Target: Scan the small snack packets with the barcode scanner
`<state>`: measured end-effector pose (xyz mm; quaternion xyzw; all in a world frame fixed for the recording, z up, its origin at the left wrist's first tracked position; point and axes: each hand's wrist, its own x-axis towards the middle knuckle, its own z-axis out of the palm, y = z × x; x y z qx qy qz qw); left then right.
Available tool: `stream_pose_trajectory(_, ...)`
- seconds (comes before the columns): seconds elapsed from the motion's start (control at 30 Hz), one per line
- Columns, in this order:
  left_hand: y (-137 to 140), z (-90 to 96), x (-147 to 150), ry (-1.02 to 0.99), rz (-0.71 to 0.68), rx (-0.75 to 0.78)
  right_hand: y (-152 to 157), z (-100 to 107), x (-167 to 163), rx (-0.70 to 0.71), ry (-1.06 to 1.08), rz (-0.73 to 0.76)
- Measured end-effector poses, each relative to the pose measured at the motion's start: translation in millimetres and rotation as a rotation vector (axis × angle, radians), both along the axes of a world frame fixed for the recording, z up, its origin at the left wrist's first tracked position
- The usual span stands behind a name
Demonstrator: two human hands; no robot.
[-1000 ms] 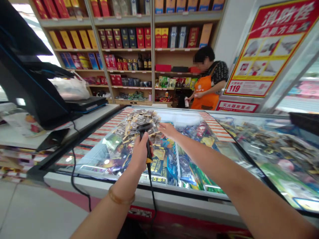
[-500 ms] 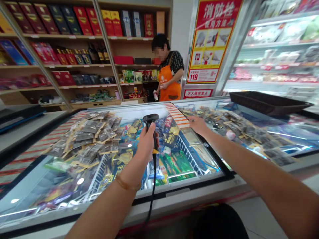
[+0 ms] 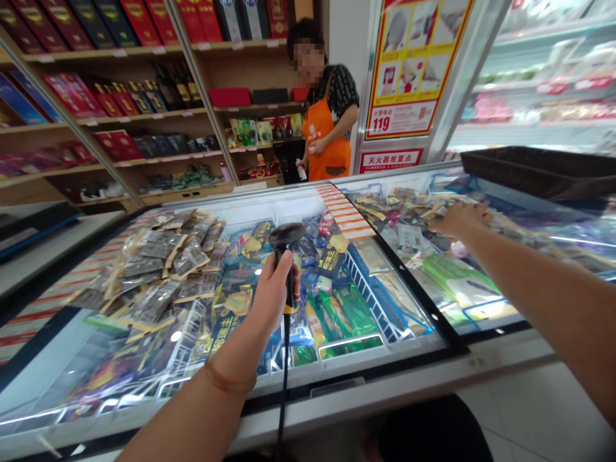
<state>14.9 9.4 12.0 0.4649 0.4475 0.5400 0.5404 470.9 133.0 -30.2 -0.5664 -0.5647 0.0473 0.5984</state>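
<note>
In my left hand (image 3: 275, 289) is a black handheld barcode scanner (image 3: 289, 266), gripped by its handle over the chest freezer, head up. Its cord (image 3: 283, 385) hangs past the freezer's front edge. My right hand (image 3: 459, 221) reaches out to the right, fingers stretched and somewhat apart. It lies on or just over loose flat packets (image 3: 404, 199); blur hides whether it touches them. Below that hand a green and white package (image 3: 457, 279) shows in the freezer. Under the scanner, blue and yellow bags (image 3: 235, 305) and green packs (image 3: 344, 314) fill white wire baskets (image 3: 370, 289).
Another heap of flat packets (image 3: 163, 250) covers the left side. A dark tray (image 3: 539, 170) rests at the back right. A person in an orange apron (image 3: 328, 141) stands behind the freezer, by shelves of boxes (image 3: 144, 115). The freezer's black frame bar (image 3: 414, 279) runs between sections.
My right hand has moved right, from beside the striped strip to the packets. Those packets now lie farther right, uncovering the green package. The scanner stays in my left hand; the view has tilted down.
</note>
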Motion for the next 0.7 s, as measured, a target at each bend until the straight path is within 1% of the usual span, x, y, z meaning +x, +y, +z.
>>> stream_pose_trajectory(0.03,0,0.7,0,0.000,-0.003,-0.003,-1,4,-7,0.004,-0.013,-0.039)
stream_pose_trajectory(0.1,-1,1.8,1,-0.007,-0.007,-0.003,-1,13,-28,-0.025,-0.044,-0.176)
stream_pose_trajectory(0.17,-1,2.0,2,-0.016,-0.011,0.004,2,24,-61,-0.088,-0.054,-0.212)
stream_pose_trajectory(0.2,-1,1.6,2,-0.019,-0.015,0.008,5,29,-81,-0.123,-0.044,-0.196)
stream_pose_trajectory(0.23,-1,0.8,1,-0.020,-0.018,0.014,9,33,-104,-0.138,-0.009,-0.159)
stream_pose_trajectory(0.27,0,-0.3,1,-0.019,-0.020,0.018,13,36,-129,-0.137,0.039,-0.082)
stream_pose_trajectory(0.33,1,-3.1,1,-0.013,-0.022,0.022,23,36,-180,-0.110,0.164,0.118)
stream_pose_trajectory(0.4,2,-5.3,0,-0.005,-0.021,0.020,31,30,-228,-0.073,0.279,0.263)
stream_pose_trajectory(0.47,2,-6.1,-2,0.002,-0.017,0.020,36,19,-265,-0.026,0.353,0.319)
stream_pose_trajectory(0.5,2,-5.9,-2,0.003,-0.013,0.020,38,12,-278,-0.015,0.371,0.344)
stream_pose_trajectory(0.57,1,-4.5,-3,0.002,-0.001,0.024,41,0,-292,-0.032,0.367,0.416)
stream_pose_trajectory(0.63,0,-2.9,-2,0.004,0.000,0.021,44,-9,-295,-0.073,0.336,0.493)
stream_pose_trajectory(0.7,-2,-1.6,-2,0.014,-0.006,0.015,46,-13,-291,-0.115,0.321,0.546)
